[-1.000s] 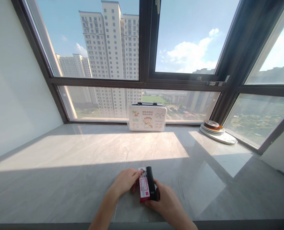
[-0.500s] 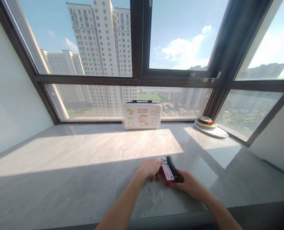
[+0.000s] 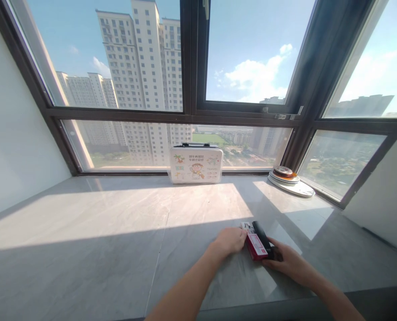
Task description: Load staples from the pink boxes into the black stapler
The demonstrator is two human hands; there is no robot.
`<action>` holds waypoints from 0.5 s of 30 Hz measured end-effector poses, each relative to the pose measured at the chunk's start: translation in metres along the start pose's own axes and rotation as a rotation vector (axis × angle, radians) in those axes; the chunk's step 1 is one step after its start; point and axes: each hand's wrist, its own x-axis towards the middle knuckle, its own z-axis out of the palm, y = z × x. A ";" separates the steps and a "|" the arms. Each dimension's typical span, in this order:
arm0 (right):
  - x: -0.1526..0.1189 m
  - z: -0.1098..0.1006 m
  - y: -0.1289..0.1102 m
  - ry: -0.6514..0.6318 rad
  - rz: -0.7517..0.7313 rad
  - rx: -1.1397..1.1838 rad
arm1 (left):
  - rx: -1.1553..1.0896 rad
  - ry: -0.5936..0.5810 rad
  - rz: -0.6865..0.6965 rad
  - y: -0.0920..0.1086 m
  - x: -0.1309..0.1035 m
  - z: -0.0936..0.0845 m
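Observation:
A small red and white box [image 3: 258, 246] lies on the grey stone windowsill, tilted at an angle to me. Along its right side rests a long black object [image 3: 261, 232], shaped like a stapler; its near end is partly covered by fingers. My left hand [image 3: 232, 240] is closed at the box's left edge, with the fingertips on its far left part. From the right, my right hand [image 3: 287, 262] curls around the near end of the black object, its thumb close to the box's near corner. The fingers under both things are hidden.
A white carry case [image 3: 196, 166] with cartoon prints and a black handle stands against the window. At the back right corner sits a stack of plates or lids [image 3: 290, 183]. The grey sill [image 3: 94, 249] has a front edge close to my forearms.
Both hands have moved to the right with the box and the black object, which stay side by side. Red bits seen under my left fingers earlier no longer show. The view has shifted slightly.

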 end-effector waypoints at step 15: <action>-0.044 0.062 -0.019 0.229 0.029 -0.244 | 0.091 0.434 -0.231 -0.055 -0.159 -0.002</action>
